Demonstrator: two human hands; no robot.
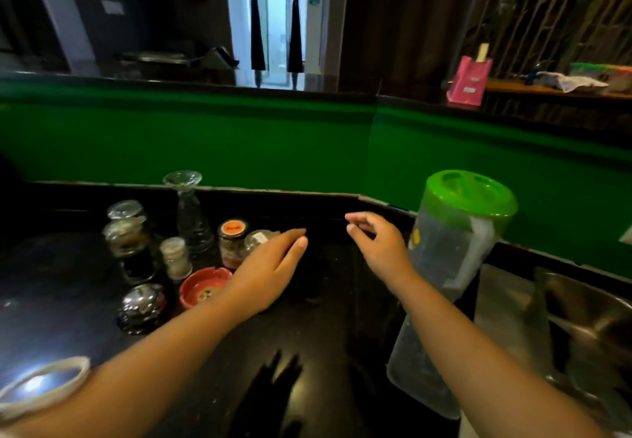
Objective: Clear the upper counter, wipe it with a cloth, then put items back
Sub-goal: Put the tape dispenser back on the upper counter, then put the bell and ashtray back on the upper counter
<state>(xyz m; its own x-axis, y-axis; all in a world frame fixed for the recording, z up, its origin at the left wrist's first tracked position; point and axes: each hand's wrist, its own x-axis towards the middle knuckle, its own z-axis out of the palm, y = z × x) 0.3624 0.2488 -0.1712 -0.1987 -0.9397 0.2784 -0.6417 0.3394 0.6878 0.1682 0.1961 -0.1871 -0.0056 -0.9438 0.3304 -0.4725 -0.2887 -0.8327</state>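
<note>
You are hovering left hand (270, 273) and right hand (378, 249) empty, fingers (290, 244) loose, beside jars (232, 242) seemingly parked to free the upper counter (171, 81).

Café or bar: two-level counter (205, 352), condiment jars (232, 247), ashtray (204, 286), sink (588, 318).

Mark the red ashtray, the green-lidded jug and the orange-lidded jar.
red ashtray (204, 280): head view, red inner wall
green-lidded jug (470, 194): head view, top of lid
orange-lidded jar (233, 228): head view, orange lid
</note>
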